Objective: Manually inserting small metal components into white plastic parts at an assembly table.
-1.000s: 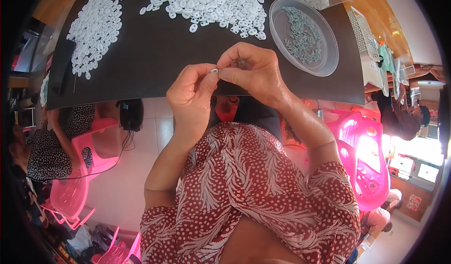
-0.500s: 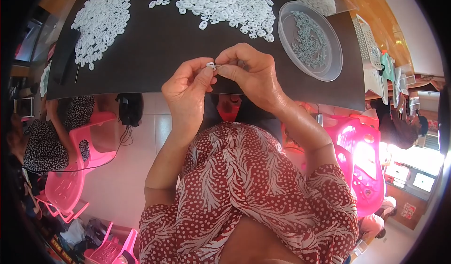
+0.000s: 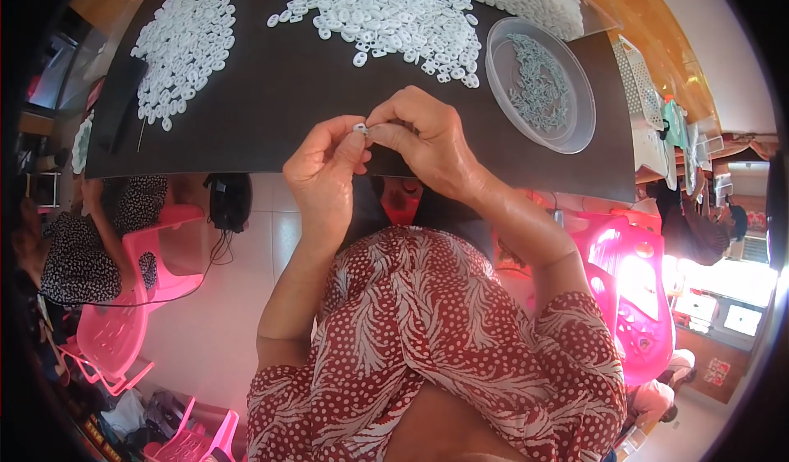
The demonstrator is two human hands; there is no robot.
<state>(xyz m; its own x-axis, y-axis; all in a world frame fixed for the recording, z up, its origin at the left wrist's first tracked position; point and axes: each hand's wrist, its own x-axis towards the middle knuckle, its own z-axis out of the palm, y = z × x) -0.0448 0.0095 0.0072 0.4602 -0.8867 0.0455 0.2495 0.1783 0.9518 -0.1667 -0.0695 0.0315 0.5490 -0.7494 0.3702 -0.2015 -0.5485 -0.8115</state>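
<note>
Over the near edge of the dark table, my left hand point(image 3: 323, 162) pinches a small white oval plastic piece point(image 3: 360, 127) between thumb and fingers. My right hand point(image 3: 429, 143) meets it from the right, its thumb and forefinger closed right beside the piece. Whatever those right fingertips hold is hidden or too small to name. Beyond my hands lies a big heap of similar white oval pieces with holes point(image 3: 394, 25). To the right, a round clear plastic dish point(image 3: 580, 92) contains many small, thin grey-green parts point(image 3: 538, 84), perhaps screws.
A second heap of white pieces point(image 3: 185, 47) spreads at the table's left, near a black object point(image 3: 127, 104). A clear bin of white pieces point(image 3: 526, 2) stands at the far right. Pink plastic chairs point(image 3: 115, 330) and a seated person point(image 3: 86, 252) are left of the table.
My hands stay together at the white piece, and the right fingertips now press closer to it. The whole view has shifted slightly, so the table sits a little lower.
</note>
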